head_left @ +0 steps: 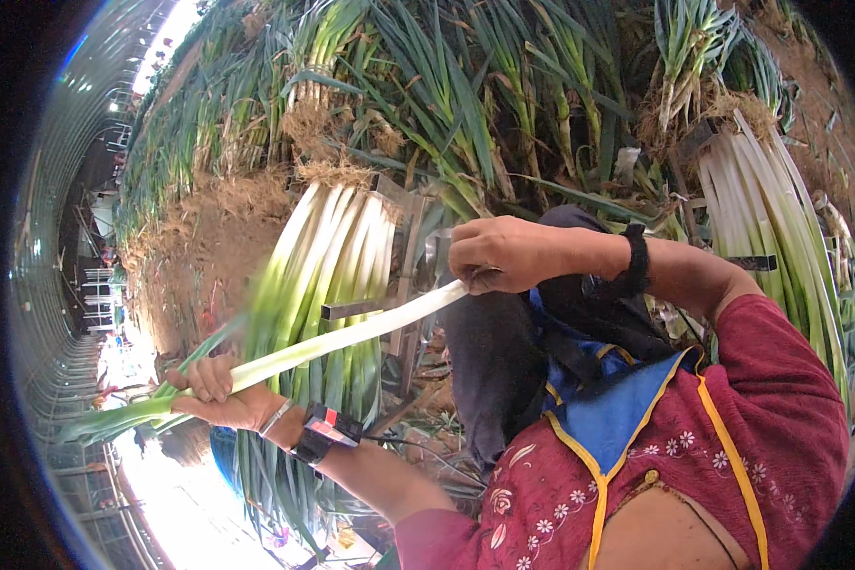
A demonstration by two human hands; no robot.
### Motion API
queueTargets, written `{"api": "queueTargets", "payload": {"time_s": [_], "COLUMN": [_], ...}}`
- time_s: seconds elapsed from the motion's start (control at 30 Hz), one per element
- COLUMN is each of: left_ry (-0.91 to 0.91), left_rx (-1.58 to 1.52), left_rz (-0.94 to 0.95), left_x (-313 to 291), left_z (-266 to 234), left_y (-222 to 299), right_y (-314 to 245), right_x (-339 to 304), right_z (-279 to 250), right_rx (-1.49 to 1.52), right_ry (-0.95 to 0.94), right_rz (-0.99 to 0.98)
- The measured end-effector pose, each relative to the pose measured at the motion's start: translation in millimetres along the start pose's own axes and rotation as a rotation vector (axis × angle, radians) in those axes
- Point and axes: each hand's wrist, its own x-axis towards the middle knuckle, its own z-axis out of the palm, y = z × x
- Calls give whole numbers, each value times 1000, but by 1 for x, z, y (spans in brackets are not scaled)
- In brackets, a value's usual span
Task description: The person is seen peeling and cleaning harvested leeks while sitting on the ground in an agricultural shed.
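Observation:
A long leek [351, 332], white at one end and green at the other, stretches slantwise between my hands. Around its green part, where the leaves begin, my left hand [220, 391] is closed. The fingers of my right hand [503, 255] pinch the white end, and its tip is hidden behind them. Just beyond the held leek lies a bundle of leeks [337, 233] with pale stalks and brown roots, resting on a metal-and-wood rack [407, 223]. The held leek passes over this bundle's green part.
Another bundle of pale leeks [765, 209] rests on a support at the right. Many unpeeled leeks [503, 76] with earthy roots are heaped along the far side. Bare soil [185, 261] shows at the left. My bent knee [489, 356] is close below my right hand.

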Motion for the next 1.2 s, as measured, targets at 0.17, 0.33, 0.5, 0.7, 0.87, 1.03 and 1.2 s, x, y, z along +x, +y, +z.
{"api": "queueTargets", "payload": {"time_s": [0.17,0.33,0.5,0.7,0.87,1.03,1.2], "left_ry": [-75,-141,-176,-240,-278,-258,-299], "left_rx": [-23,-59,-39,-86,-102,-70,-56], "left_rz": [-14,-32,-13,22,-4,-4,0], "left_x": [0,0,1,-1,1,-3,-2], "left_z": [3,5,6,16,28,38,46], "left_y": [5,3,8,4,7,11,11], "right_y": [-2,2,7,-10,-15,-27,-34], "right_x": [3,1,3,3,3,6,6], "right_z": [0,-5,3,7,3,4,2], "right_rx": [16,65,87,-15,-59,-226,-274], "right_ry": [-13,-48,-42,38,27,29,-6], "right_rz": [10,-11,-33,-46,-30,-9,49]}}
